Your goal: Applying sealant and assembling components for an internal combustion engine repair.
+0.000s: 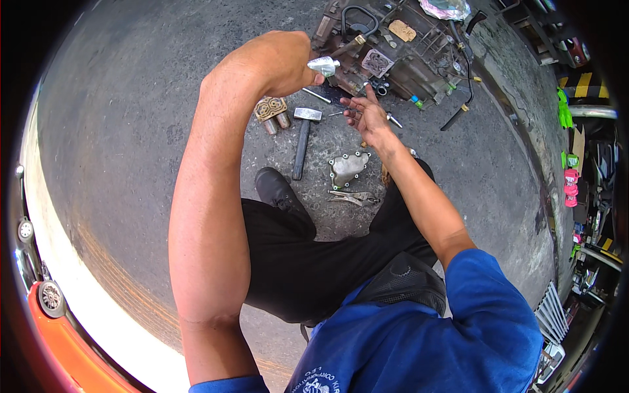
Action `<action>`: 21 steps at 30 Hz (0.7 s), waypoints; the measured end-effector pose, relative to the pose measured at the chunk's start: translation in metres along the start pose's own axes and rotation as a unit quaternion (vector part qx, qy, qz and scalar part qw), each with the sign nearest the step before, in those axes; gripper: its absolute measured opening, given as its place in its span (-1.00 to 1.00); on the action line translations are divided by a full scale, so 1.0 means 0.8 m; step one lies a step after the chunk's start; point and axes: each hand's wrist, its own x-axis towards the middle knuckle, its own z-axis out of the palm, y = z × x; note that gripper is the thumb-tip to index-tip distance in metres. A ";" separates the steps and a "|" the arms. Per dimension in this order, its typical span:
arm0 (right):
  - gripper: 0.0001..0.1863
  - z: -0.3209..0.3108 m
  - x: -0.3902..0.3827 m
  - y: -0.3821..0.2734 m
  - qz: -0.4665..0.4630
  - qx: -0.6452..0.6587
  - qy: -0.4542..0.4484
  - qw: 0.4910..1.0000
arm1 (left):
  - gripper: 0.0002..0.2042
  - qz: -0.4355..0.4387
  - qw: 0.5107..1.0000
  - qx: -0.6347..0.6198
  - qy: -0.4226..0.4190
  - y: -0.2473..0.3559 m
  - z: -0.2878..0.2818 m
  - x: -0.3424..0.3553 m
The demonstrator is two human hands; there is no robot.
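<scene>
My left hand is raised at the top centre, its fingers closed around a small silver squeeze tube whose narrow tip points right. To its right and lower, my right hand is open with fingers apart and nothing visible in it. A large, grimy metal gear housing lies on the ground just beyond both hands. Beneath the hands are a hammer, a grey metal cover with bolt holes, and locking pliers. A thin metal rod lies below the tube.
A brass-coloured part with two cylinders sits left of the hammer. Hoses with a black handle run along the housing's right side. My shoe is near the hammer's handle. Cluttered shelving lines the right; an orange car stands lower left.
</scene>
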 end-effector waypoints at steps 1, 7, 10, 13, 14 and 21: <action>-0.02 0.004 0.010 0.006 -0.017 0.014 -0.002 1.000 | -0.57 0.000 1.000 0.001 -0.003 -0.001 0.000 0.000; 0.01 0.029 0.048 0.018 -0.073 0.073 0.075 0.992 | -0.57 0.004 0.999 0.021 0.027 -0.010 0.003 -0.002; 0.04 0.033 0.055 0.019 -0.084 0.075 0.073 0.991 | -0.56 -0.002 1.000 0.021 0.022 -0.010 0.003 -0.002; 0.05 0.035 0.060 0.021 -0.092 0.065 0.085 0.990 | -0.55 -0.003 1.000 0.021 0.015 -0.009 0.001 -0.001; 0.05 0.036 0.062 0.021 -0.092 0.057 0.099 0.989 | -0.55 -0.003 1.000 0.024 0.012 -0.009 0.000 -0.001; 0.11 0.037 0.070 0.016 -0.094 0.101 0.106 0.985 | -0.59 0.004 1.000 0.001 0.026 -0.012 0.002 -0.001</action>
